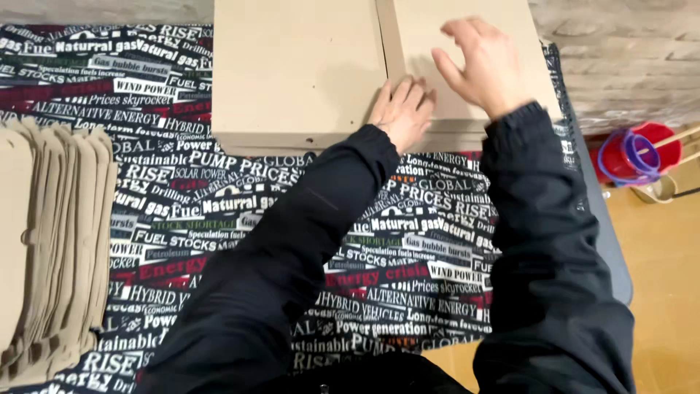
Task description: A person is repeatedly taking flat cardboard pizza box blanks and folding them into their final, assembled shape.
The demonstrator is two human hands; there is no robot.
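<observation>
two flat tan boxes side by side at far edge of table: left box [299, 73] and right box [467, 66], touching along one seam. left hand [402, 111] flat, fingers together, pressed on near left corner of right box. right hand [481, 66] spread open just above same box lid, fingertips maybe touching, can't tell for sure. nothing gripped. hands close but apart. black sleeves [306, 241]. table cloth [219, 197] dark w/ white, red & green word strips all over. stack of flat tan cardboard [51, 241] at left edge. red bucket [649, 149] w/ purple ring on floor at right.
</observation>
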